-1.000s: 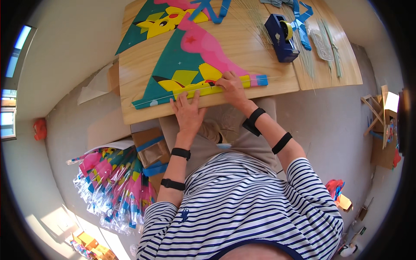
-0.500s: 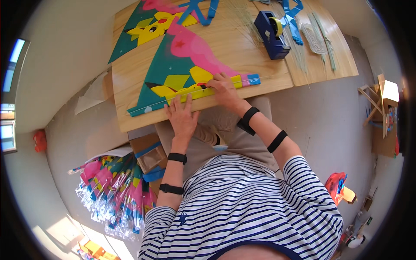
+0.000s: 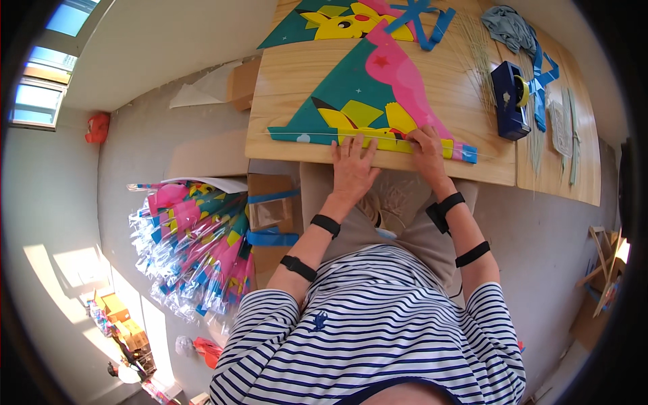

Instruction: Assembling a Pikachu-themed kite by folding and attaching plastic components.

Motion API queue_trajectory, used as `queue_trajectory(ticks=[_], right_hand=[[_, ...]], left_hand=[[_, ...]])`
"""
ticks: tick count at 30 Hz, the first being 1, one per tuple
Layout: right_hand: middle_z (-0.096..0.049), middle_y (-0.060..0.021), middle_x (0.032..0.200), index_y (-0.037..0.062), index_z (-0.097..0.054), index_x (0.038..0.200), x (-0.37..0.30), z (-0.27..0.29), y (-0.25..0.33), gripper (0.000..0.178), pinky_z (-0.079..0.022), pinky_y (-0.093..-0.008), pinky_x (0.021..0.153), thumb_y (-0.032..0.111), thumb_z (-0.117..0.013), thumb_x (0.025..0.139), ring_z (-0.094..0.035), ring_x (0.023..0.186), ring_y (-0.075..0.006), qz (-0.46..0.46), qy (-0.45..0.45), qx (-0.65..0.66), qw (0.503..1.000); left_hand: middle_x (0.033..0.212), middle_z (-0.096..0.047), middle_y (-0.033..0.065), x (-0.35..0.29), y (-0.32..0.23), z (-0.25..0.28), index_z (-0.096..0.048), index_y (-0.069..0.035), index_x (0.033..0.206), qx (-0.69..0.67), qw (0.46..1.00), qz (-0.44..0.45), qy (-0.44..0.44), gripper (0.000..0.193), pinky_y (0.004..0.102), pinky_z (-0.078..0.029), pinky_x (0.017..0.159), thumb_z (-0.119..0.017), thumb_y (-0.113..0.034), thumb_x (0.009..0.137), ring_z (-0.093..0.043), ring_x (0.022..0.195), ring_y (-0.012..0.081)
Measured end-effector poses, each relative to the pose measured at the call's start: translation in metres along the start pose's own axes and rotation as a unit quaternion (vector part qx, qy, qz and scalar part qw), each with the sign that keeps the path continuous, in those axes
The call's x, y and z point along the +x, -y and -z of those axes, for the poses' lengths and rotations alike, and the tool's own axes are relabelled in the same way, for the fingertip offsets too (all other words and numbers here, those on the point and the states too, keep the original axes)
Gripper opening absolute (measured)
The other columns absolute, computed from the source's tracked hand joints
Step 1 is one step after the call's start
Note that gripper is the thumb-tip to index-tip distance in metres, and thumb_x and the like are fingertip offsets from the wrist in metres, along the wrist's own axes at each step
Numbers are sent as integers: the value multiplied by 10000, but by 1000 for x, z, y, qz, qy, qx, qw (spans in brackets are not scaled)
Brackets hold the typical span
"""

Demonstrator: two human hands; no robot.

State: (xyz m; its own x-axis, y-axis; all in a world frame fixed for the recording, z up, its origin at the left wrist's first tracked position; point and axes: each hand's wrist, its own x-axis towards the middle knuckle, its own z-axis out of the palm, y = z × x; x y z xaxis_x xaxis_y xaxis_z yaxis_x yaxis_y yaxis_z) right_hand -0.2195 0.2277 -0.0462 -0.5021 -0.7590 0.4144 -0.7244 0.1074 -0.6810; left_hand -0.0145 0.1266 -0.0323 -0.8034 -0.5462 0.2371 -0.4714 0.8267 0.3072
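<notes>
Your left hand (image 3: 351, 169) lies flat with its fingers spread wide, palm down on the near edge of the wooden table (image 3: 297, 88), pressing the bottom strip of a triangular kite (image 3: 358, 101). Your right hand (image 3: 426, 150) sits just beside it to the right on the same strip, fingers curled down and fingertips pressed onto the yellow part of the kite; it grips nothing that can be made out. The kite lies flat along the table's near edge, its long base parallel to that edge and its point aimed at the far side; it is teal with a pink band and a yellow cartoon figure, and a thin rod (image 3: 378, 137) runs along its base under both hands. A second kite (image 3: 331, 20) of the same colours lies at the far left corner of the table. A blue tape dispenser (image 3: 509, 101) stands toward the right end, well apart from your hands, with a bundle of thin sticks (image 3: 476, 61) just to its left and blue tape strips (image 3: 422, 17) at the far edge. On the floor to your left sits a pile of wrapped kites (image 3: 196, 243) beside a cardboard box (image 3: 270, 216).
</notes>
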Motion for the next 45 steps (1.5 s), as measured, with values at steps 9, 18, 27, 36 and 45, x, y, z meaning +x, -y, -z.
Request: queue_trajectory(ticks=[9,18,27,36,45], right_hand=[[-609,-114,930,74,-665,885,-2,-2,-3,174,-453,-469,801,-63,-643,779,-559,935,-365,20,-13,0,1000],[-584,-103,943,103,-667,879,-5,-10,5,176,-430,-460,815,-13,-638,749,-553,953,-341,19,-40,-119,992],[-591,-96,940,110,-680,888,-5,-8,9,151,-426,-457,830,31,-644,765,-557,959,-322,3,-36,-158,987],[-640,-148,968,85,-686,1005,26,103,-49,213,-526,-470,845,22,-677,802,-628,987,-388,-171,-237,-140,946],[-750,-113,839,4,-752,962,45,239,-134,226,-548,-336,667,186,-737,829,-707,730,-202,-418,-287,102,855]], left_hand=[[1458,-518,98,2,3,-4,-525,-68,1471,13,1000,9,4,822,601,-260,1195,-841,-359,770,-429,1376,339],[1480,-511,103,3,3,-1,-526,-61,1471,32,999,-1,17,809,585,-254,1194,-824,-392,796,-432,1379,357],[1485,-491,102,5,4,-3,-531,-67,1471,26,1000,-8,16,769,588,-228,1205,-797,-403,832,-412,1384,355],[1472,-472,123,4,-1,6,-526,-54,1466,24,999,-3,39,789,599,-260,1196,-836,-327,795,-403,1395,364],[1452,-480,161,5,-4,11,-525,-22,1464,36,998,-15,42,814,548,-283,1182,-847,-295,768,-424,1365,391]])
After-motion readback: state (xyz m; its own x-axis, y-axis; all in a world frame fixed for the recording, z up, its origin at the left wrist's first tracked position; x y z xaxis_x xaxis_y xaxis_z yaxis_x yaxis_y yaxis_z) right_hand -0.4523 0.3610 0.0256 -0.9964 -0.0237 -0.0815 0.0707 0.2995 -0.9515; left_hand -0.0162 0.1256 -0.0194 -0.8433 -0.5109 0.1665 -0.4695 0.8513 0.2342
